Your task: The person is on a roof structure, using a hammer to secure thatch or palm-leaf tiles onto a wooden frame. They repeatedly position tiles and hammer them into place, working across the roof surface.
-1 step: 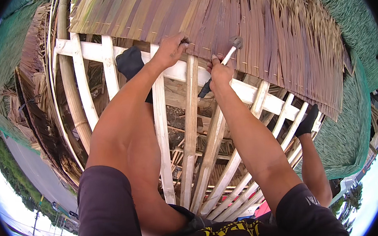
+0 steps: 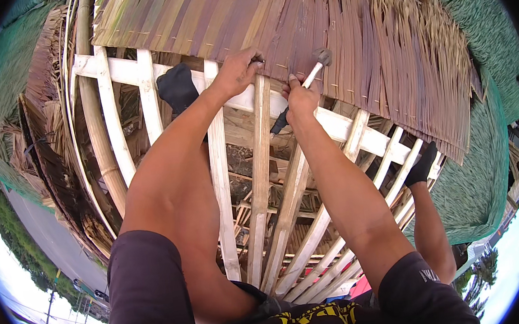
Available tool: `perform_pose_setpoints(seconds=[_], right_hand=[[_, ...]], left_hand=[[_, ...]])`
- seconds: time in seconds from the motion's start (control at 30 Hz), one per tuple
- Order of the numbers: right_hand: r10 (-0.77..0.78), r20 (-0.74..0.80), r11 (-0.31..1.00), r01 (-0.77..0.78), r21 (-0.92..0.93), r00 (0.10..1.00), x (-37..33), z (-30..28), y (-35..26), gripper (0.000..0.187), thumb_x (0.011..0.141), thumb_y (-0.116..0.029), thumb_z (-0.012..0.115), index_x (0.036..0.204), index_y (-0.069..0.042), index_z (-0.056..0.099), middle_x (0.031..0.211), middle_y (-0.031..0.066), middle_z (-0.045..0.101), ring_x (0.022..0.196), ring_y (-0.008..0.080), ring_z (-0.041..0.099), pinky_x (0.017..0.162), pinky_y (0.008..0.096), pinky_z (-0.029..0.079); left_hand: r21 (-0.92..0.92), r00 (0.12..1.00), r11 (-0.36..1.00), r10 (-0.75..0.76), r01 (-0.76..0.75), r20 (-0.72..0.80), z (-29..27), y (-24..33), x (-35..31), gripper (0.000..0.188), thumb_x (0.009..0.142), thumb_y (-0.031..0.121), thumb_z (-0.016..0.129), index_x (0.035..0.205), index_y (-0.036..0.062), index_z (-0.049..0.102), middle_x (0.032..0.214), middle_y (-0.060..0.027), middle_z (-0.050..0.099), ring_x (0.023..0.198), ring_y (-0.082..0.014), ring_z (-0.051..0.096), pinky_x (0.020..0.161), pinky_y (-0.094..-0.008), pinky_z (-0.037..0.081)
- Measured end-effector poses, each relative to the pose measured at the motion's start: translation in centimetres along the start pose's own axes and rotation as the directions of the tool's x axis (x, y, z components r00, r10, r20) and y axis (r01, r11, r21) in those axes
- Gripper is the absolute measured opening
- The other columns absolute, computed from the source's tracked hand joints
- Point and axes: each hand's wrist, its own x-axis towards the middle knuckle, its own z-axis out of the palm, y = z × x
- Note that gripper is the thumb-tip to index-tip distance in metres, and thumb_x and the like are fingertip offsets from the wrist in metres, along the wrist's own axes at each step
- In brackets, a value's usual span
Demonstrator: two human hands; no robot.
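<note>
My left hand [image 2: 241, 74] is closed at the lower edge of a brown palm-leaf thatch panel [image 2: 227, 24], its thumb and fingertips pinched on that edge. Whether a small thing such as a nail is also between them, I cannot tell. In my right hand [image 2: 301, 100] is a hammer [image 2: 312, 76], held partway along its pale shaft. Its metal head points up and right, over the thatch, and its black grip hangs below the hand. The right thumb reaches the panel's edge. Beneath both hands runs a pale wooden crosspiece [image 2: 331, 124].
Pale wooden slats [image 2: 222, 184] fan down toward me, with gaps between them showing debris below. My dark-socked feet stand on the frame at both sides. Bamboo poles [image 2: 94, 115] rise at left. Green netting [image 2: 472, 198] covers thatch at right. A road [image 2: 53, 225] lies far below left.
The view has shifted very slightly. My left hand sits a touch farther right along the thatch edge; the right hand keeps the same hold on the hammer.
</note>
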Motion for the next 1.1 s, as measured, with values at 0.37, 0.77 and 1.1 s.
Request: perform_pose_setpoints(seconds=[0.37, 0.77, 1.1], right_hand=[[-0.028, 0.462, 0.971, 0.134, -0.199, 0.887, -6.0, -5.1, -5.2, 0.035, 0.104, -0.028, 0.062, 0.129, -0.007, 0.049, 0.085, 0.0084, 0.063, 0.066, 0.0167, 0.065, 0.055, 0.0304, 0.056], [-0.206, 0.616, 0.439, 0.634, -0.636, 0.76, -10.6, -7.7, -6.2, 0.02, 0.108, -0.022, 0.047, 0.111, -0.003, 0.045, 0.071, 0.0259, 0.062, 0.065, 0.0507, 0.062, 0.057, 0.056, 0.045], [-0.059, 0.517, 0.407, 0.493, -0.769, 0.854, -9.2, -7.8, -5.3, 0.028, 0.106, -0.026, 0.046, 0.107, 0.002, 0.047, 0.072, 0.0312, 0.065, 0.07, 0.0528, 0.065, 0.065, 0.0603, 0.051]], left_hand=[[0.091, 0.993, 0.99, -0.115, 0.111, 0.041, 0.1, 0.2, -0.7, 0.022, 0.09, 0.012, 0.071, 0.108, 0.0023, 0.064, 0.115, -0.0134, 0.062, 0.105, -0.0324, 0.063, 0.089, -0.0425, 0.05], [0.298, 0.993, 0.949, -0.111, 0.098, 0.028, 0.9, 0.9, -1.2, 0.021, 0.093, 0.017, 0.067, 0.109, 0.0042, 0.064, 0.12, -0.0154, 0.06, 0.111, -0.0392, 0.059, 0.095, -0.0492, 0.045], [0.279, 0.998, 0.959, -0.058, 0.047, 0.032, 0.9, 0.9, -1.1, 0.027, 0.09, 0.009, 0.065, 0.115, 0.0002, 0.061, 0.118, -0.019, 0.06, 0.11, -0.0428, 0.059, 0.092, -0.0475, 0.049]])
